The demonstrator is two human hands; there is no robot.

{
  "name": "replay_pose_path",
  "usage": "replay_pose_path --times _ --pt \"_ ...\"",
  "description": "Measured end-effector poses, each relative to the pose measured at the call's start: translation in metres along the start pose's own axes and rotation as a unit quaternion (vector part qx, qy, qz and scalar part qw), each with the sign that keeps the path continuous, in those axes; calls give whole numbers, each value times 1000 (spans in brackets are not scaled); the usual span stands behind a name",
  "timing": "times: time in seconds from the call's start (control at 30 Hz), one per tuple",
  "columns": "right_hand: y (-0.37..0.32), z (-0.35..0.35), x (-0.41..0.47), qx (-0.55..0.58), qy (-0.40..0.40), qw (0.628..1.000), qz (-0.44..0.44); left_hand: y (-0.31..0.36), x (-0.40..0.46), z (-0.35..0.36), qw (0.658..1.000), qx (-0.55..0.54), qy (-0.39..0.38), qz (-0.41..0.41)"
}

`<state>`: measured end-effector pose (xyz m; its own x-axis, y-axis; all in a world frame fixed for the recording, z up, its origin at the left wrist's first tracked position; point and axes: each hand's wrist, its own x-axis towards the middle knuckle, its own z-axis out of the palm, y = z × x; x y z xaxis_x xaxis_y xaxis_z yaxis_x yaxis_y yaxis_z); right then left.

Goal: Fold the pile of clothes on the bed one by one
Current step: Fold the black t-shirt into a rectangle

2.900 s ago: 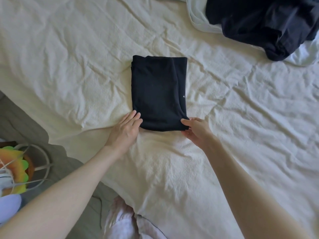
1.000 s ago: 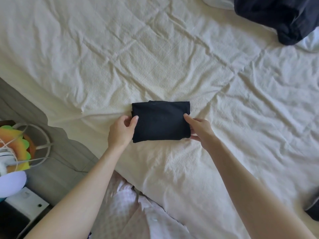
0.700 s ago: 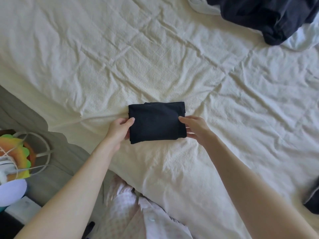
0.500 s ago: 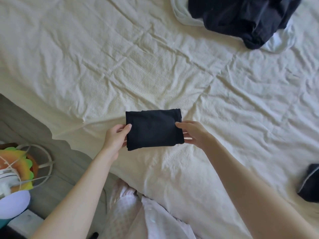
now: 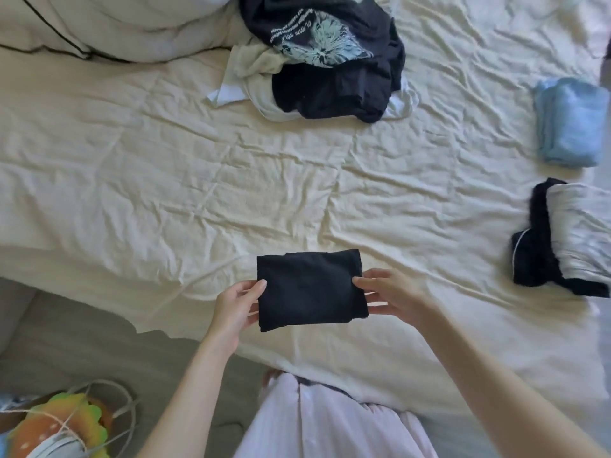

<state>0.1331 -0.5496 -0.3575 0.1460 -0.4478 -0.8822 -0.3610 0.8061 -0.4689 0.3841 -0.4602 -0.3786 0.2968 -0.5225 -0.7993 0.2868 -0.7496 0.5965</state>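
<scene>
A small black folded garment [image 5: 309, 289], soft and squarish, is pinched at its edges by the left hand [image 5: 236, 304] and right hand [image 5: 391, 294]; it's held just above the rumpled cream sheet [image 5: 165, 180]. An unfolded dark pile [image 5: 330, 61] is left farther back.

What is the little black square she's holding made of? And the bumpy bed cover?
The black garment looks like soft, matte knit cloth, probably cotton: it folds flat with no shine. The cream sheet looks like thin woven cotton, since it creases sharply all over. Both are guesses from looks.
</scene>
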Motion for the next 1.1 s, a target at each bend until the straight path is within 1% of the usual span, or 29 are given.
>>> replay_pose_path --times 0.1,0.2,0.37,0.5,0.67,0.77,0.9,1.0,1.1 --pt "29 -3 -32 50 50 997 -19 0 -17 10 999 38 -39 1" --pt "64 -10 -61 103 87 991 -18 -3 -34 26 994 67 -85 -4" --pt "115 -33 -108 177 139 974 -14 -8 -63 64 977 137 -160 -18" --pt "140 -52 -136 231 187 954 -21 -4 -81 101 958 195 -210 -11" --pt "163 -84 -151 292 246 924 -29 2 -94 161 939 243 -244 13" --pt "178 -114 -150 324 261 909 -28 2 -97 205 928 274 -252 32" --pt "192 -173 -136 364 263 893 -19 5 -99 279 909 321 -256 69" --pt "193 -227 -119 407 258 877 -11 14 -95 349 898 350 -248 98" --pt "185 -286 -100 452 254 855 -21 34 -79 435 877 389 -239 149"
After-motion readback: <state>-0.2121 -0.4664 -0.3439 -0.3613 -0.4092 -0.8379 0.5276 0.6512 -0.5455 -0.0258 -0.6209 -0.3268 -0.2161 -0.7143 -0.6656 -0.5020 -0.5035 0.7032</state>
